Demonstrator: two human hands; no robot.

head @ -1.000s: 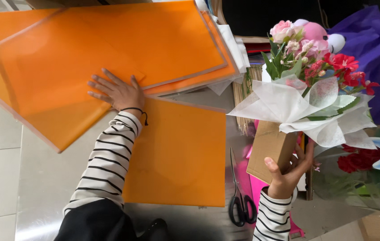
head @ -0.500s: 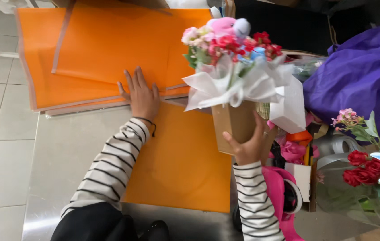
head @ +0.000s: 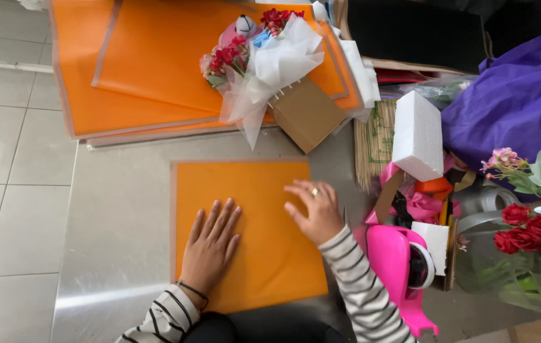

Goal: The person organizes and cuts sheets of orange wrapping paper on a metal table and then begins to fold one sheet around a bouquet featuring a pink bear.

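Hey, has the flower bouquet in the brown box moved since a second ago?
Yes. The bouquet has left the right hand and now lies tilted on the stack of orange sheets, beyond the single orange sheet that both hands press flat.

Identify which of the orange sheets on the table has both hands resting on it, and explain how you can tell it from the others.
The single orange sheet nearest the person, lying alone on the metal table. The left hand and right hand press on it; the other orange sheets lie stacked farther away, under the bouquet.
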